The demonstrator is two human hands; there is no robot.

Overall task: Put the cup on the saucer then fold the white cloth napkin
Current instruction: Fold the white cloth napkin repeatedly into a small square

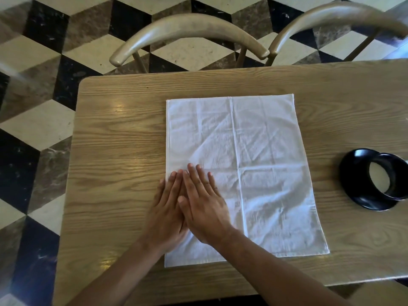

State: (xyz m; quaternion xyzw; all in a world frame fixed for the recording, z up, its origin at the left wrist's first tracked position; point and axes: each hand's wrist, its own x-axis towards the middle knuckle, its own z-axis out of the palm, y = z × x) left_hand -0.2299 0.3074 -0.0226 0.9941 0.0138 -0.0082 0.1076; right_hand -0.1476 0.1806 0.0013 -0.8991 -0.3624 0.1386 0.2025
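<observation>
A white cloth napkin (254, 164) lies flat on the wooden table (114, 151), creased, with a fold line running down its middle. My left hand (167, 208) and my right hand (203, 204) press flat on its near left part, fingers straight and together, the right hand partly overlapping the left. Neither hand holds anything. At the table's right side a black cup (388, 180) with a pale inside stands on a black saucer (353, 173).
Two curved wooden chair backs (187, 34) (335, 21) stand along the table's far edge. A checkered black, brown and cream floor (39, 107) lies to the left and beyond. The table's left edge runs close to my left hand.
</observation>
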